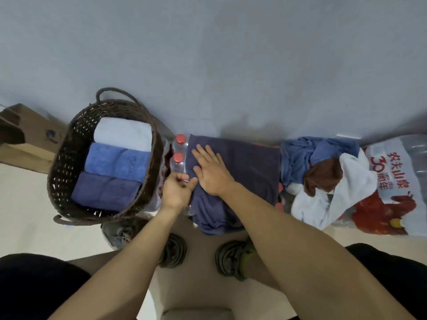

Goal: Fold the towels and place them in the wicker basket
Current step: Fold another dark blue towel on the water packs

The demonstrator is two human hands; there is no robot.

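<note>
Smoothing a dark towel (pixel 233 179) for folding, beside a basket (pixel 67 158) at nine o'clock.

The right hand (pixel 211 172) lies flat and released on the towel, which is draped over a pack of bottles (pixel 179 155). The left hand (pixel 176 192) pinches the towel's left edge. Three folded towels (pixel 115 162) already fill the basket. My guess: the uneven bottles underneath could skew the fold, and the hanging near edge may slide floorward. Unfolded towels (pixel 323 174) wait at three o'clock.

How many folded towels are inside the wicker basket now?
3 in the wicker basket, side by side: white towel farthest, blue towel in the middle, dark blue towel nearest. More may lie hidden beneath.
</note>
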